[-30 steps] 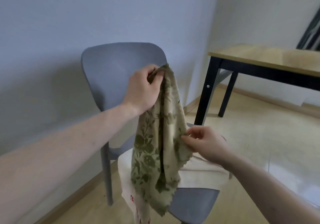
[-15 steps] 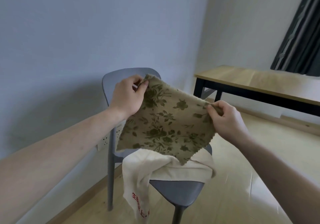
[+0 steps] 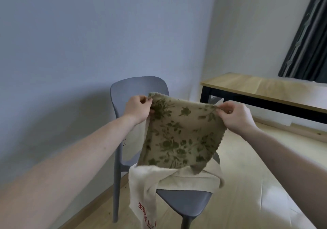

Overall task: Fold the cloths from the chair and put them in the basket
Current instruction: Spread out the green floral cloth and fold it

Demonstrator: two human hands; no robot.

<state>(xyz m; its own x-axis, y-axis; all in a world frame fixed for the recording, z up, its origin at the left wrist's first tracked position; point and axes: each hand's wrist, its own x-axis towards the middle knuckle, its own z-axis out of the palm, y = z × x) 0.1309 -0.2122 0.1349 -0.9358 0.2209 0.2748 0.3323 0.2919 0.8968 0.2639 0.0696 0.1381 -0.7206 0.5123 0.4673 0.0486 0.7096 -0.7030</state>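
Head view is showing the left hand (image 3: 137,109) and right hand (image 3: 236,116) pinching the floral cloth's (image 3: 178,138) top corners, stretching it crosswise (hanging above the chair (image 3: 185,201)), both equally near.

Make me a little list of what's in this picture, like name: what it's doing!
left hand: pinches one top corner of the floral cloth
right hand: pinches the other top corner
floral cloth: spread open, hanging above the chair seat
cream towel: lies on the grey chair, one end with red print dangling off
wooden table: by the right wall
basket: not in view
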